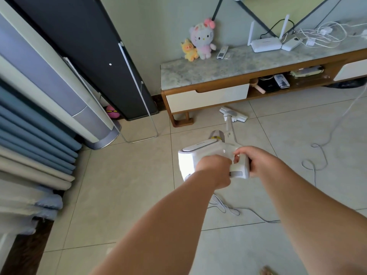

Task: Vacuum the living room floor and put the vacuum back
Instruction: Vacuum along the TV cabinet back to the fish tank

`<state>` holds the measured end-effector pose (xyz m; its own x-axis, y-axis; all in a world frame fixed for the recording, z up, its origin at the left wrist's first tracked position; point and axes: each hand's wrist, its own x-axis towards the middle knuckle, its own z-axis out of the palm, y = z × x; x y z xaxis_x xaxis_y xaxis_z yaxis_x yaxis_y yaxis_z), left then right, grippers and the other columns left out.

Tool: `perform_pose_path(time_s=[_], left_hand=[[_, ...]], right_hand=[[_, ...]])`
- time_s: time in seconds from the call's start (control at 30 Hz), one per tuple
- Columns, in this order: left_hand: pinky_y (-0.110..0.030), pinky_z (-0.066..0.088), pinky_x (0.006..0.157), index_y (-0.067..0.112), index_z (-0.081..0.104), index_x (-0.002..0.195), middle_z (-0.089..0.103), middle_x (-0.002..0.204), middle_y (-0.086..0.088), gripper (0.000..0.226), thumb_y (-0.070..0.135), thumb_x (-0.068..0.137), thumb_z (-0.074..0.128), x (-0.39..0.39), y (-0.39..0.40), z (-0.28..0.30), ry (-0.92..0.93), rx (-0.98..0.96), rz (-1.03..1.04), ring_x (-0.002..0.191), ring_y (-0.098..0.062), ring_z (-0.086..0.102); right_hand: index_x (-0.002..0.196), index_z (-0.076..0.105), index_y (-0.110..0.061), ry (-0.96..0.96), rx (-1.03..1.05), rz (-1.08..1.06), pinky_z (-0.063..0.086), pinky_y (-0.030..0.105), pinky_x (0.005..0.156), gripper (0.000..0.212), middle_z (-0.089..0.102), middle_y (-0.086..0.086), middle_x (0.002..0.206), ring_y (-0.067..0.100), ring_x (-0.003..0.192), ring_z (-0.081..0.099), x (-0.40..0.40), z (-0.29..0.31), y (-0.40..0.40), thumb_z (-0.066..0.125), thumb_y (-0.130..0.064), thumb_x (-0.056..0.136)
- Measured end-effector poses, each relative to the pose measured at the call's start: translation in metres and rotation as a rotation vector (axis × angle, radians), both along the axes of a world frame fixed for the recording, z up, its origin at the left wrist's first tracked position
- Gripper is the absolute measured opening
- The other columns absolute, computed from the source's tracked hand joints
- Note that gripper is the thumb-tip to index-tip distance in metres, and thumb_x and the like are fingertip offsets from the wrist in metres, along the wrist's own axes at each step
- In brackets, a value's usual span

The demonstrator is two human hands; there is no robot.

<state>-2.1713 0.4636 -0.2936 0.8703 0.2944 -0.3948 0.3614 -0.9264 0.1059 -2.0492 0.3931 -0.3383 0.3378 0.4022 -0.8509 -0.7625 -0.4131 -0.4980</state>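
Vacuum [200, 155]: white corded stick; left hand [213, 171] and right hand [264, 162] both clasp its handle. Floor head [234, 114] beside TV cabinet [206, 96]; best kept flat, stroked slowly.

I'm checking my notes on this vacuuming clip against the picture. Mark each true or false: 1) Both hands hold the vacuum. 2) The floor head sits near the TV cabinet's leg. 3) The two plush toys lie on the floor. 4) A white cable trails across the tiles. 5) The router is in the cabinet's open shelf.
1) True: the left hand and right hand both hold the vacuum at its grip.
2) True: the floor head lies by the TV cabinet leg.
3) False: the plush toys sit on the cabinet top.
4) True: a white cable trails there.
5) False: the router stands on the cabinet top.
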Motion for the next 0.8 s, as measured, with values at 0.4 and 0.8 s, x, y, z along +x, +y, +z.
perform_pose_path(time_s=[0.4,0.8], left_hand=[[-0.029,0.050,0.063,0.024,0.054,0.091,0.057,0.078,0.003,0.011,0.021,0.081,0.055,-0.065,-0.013,0.075,0.180,0.102,-0.282,0.072,-0.020,0.057],[-0.029,0.045,0.055,0.024,0.056,0.098,0.054,0.076,0.004,0.018,0.021,0.080,0.055,-0.085,-0.079,0.151,0.211,0.168,-0.501,0.066,-0.016,0.054]], right_hand=[[0.064,0.040,-0.012,0.118,0.069,-0.184,0.047,0.029,0.060,0.023,0.042,0.004,0.046,0.021,0.047,0.042,-0.089,0.038,-0.037,0.043,-0.002,0.085],[0.072,0.044,-0.010,0.140,0.105,-0.396,0.051,0.032,0.055,0.013,0.049,0.007,0.039,0.022,0.035,0.055,-0.143,0.120,-0.122,0.041,0.001,0.079]])
